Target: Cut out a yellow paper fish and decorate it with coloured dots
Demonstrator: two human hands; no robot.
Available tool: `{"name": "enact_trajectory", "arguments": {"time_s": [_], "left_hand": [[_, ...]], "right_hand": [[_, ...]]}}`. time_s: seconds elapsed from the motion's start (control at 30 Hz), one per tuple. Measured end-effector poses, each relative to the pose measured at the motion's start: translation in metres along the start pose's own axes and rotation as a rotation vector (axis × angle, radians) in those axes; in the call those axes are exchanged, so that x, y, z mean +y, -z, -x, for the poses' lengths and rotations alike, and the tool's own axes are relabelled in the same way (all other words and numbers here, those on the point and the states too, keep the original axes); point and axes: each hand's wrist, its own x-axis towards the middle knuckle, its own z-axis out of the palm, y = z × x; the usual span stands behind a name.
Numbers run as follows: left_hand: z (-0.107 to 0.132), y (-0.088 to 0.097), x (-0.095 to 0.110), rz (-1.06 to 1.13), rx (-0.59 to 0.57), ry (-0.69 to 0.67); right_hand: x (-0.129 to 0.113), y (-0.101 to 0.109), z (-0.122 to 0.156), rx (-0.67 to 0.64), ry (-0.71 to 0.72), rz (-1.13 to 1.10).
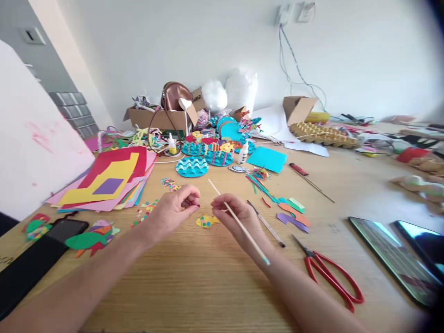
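Observation:
My right hand [236, 216] pinches a thin wooden stick [243, 226] that slants from its far tip near the blue paper waves down past my wrist. My left hand [176, 208] hovers just to the left with fingers curled and fingertips pinched together; whatever is in them is too small to name. Between and just below the two hands a small yellow paper fish [206, 221] with coloured dots lies flat on the wooden table [194, 282].
Red-handled scissors [329, 275] and a metal tool [267, 225] lie to the right, with two tablets [391, 256] further right. Coloured paper sheets [107, 182] and a phone [65, 229] sit left. Blue paper discs [191, 166], glue bottles [243, 152], scraps and cardboard boxes [159, 118] crowd the back.

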Motion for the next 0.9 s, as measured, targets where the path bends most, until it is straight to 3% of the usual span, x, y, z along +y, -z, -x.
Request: {"name": "enact_trajectory", "arguments": {"time_s": [0.2, 0.53, 0.73, 0.9], "left_hand": [[-0.008, -0.024, 0.008, -0.183, -0.009, -0.107], [-0.012, -0.037, 0.005, -0.287, 0.012, -0.164], [-0.013, -0.038, 0.007, -0.182, 0.009, -0.089], [-0.014, -0.040, 0.004, 0.150, -0.014, 0.047]], "right_hand": [[0.000, 0.000, 0.000, 0.006, 0.051, 0.108], [0.001, 0.005, -0.002, 0.042, 0.182, 0.407], [0.002, 0.004, -0.002, 0.046, 0.195, 0.450], [-0.001, 0.005, -0.002, 0.056, 0.191, 0.459]]}}
